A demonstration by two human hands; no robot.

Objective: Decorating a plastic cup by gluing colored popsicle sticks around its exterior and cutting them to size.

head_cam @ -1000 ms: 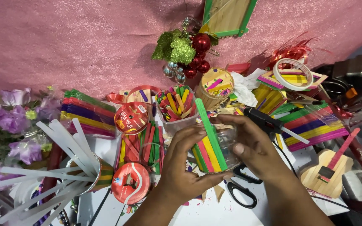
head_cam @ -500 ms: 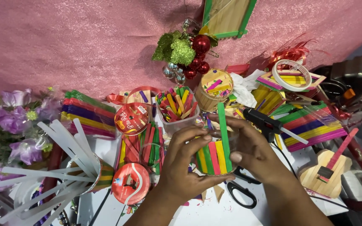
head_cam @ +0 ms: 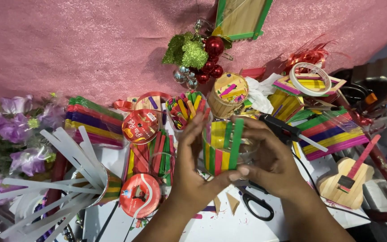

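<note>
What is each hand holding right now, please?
Left hand: closed around the clear cup clad in coloured sticks.
Right hand: cupped around the same cup, pressing a green stick on.

White table (head_cam: 211, 226) w/ scissors (head_cam: 255, 202), glue gun (head_cam: 283, 129), stick piles (head_cam: 92, 121).

Single head-worn view, steeply downward, close over the cluttered craft table (head_cam: 211, 226)

Bare tabletop (head_cam: 211, 226) shows only at lower centre; scissors (head_cam: 256, 204), glue gun (head_cam: 283, 130), stick piles (head_cam: 92, 121) and ribbon rolls (head_cam: 139, 195) crowd everywhere else.
</note>
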